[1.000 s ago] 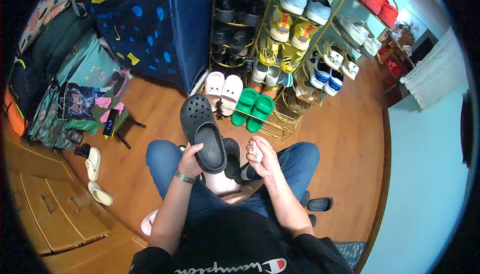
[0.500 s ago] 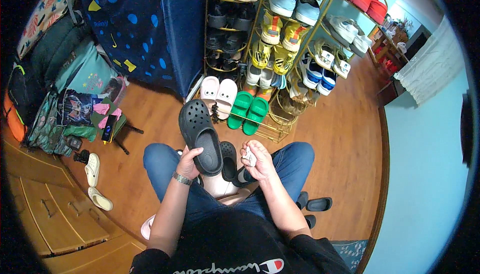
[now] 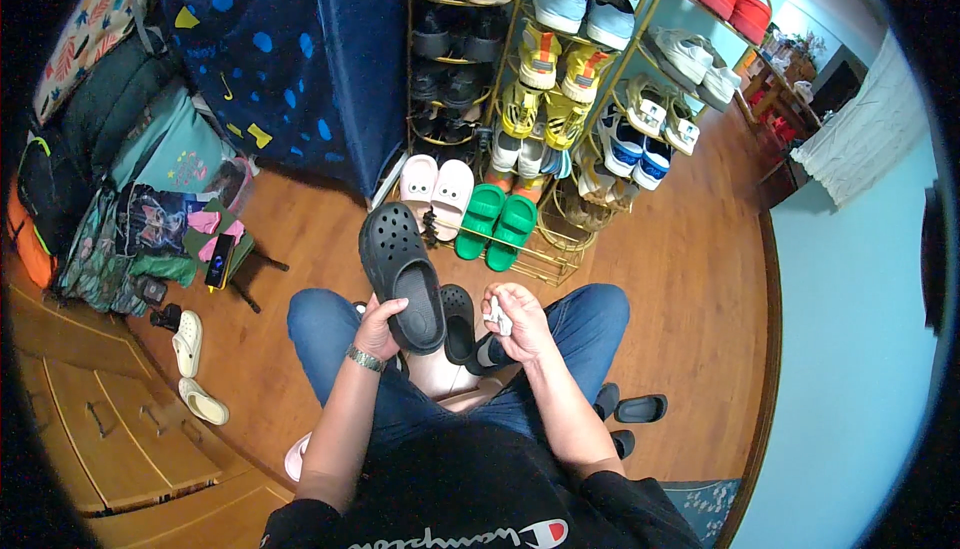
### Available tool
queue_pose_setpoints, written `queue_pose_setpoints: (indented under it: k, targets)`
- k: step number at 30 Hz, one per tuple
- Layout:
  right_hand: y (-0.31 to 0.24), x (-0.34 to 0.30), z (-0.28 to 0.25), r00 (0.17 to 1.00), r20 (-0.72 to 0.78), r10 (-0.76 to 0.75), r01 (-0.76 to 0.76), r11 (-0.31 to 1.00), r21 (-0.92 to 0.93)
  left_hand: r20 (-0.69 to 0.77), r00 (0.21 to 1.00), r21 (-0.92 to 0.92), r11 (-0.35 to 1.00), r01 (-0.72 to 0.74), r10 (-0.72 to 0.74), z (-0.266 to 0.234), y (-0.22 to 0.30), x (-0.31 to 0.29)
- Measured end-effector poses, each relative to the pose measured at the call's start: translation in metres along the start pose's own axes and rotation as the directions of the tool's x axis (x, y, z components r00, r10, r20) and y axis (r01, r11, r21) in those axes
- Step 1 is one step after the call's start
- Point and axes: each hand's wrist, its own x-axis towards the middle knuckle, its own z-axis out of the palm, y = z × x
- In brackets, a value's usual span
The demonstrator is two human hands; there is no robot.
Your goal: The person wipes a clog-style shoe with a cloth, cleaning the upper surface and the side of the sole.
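A dark grey clog (image 3: pixel 392 249) with round holes in its toe is held up in my left hand (image 3: pixel 378 327). My thumb presses on the inside of its heel, and the fingers are hidden beneath the sole. My right hand (image 3: pixel 520 321) is closed around a small crumpled white tissue or cloth (image 3: pixel 497 317), apart from the clog. Between my knees, a matching dark clog (image 3: pixel 457 321) shows behind the held one.
Ahead stands a gold wire shoe rack (image 3: pixel 550 267) full of shoes, with pink slides (image 3: pixel 452 197) and green slides (image 3: pixel 510 232) low down. Cream clogs (image 3: pixel 187 342) lie by the wooden drawers (image 3: pixel 140 419) at left. A dark slipper (image 3: pixel 640 409) lies at right; bags (image 3: pixel 100 119) are piled far left.
My right fingers have shifted slightly around the white wad. The held clog has barely moved, and the whole view has shifted a little.
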Motion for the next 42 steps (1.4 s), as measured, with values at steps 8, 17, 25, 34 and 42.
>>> queue_pose_setpoints:
  k: [8,17,25,34,42]
  targets:
    - [0.001,-0.003,-0.001,0.849,0.519,-0.102,-0.206,0.841,0.501,-0.051,0.999,0.027,1.000,-0.017,0.018,-0.006,-0.001,0.000]
    - [-0.007,-0.002,0.003,0.786,0.597,-0.161,-0.194,0.852,0.486,0.009,1.000,0.043,0.999,-0.001,0.000,0.012,0.003,0.000]
    - [-0.005,0.004,0.004,0.973,0.218,0.075,-0.172,0.866,0.470,-0.037,0.999,0.079,0.997,0.024,-0.021,-0.001,0.003,-0.004]
    - [0.015,0.037,0.033,0.960,-0.022,-0.280,0.232,0.835,-0.499,0.057,0.998,0.074,0.997,-0.021,0.017,0.004,0.003,-0.005]
    - [0.022,0.063,0.059,0.800,0.361,-0.480,0.495,0.187,-0.849,0.105,0.956,-0.031,0.960,0.280,-0.275,-0.019,0.003,-0.002]
